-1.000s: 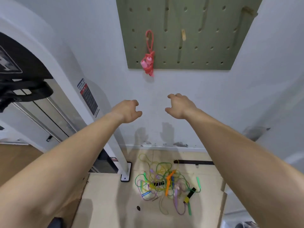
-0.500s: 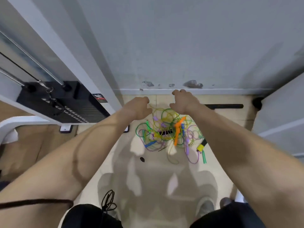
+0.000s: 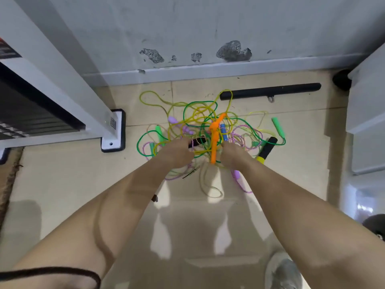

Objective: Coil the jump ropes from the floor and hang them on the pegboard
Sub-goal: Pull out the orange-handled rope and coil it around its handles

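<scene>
Two hands (image 3: 177, 152) (image 3: 233, 155) over tangled jump ropes (image 3: 200, 113); label (image 3: 113, 123) unreadable.

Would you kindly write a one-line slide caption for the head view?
Left hand and right hand at a tangled pile of jump ropes on the floor by the wall.

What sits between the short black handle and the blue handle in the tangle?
The orange plastic jump-rope handles lie between the short black handle and the blue handle, as the head view shows.
</scene>
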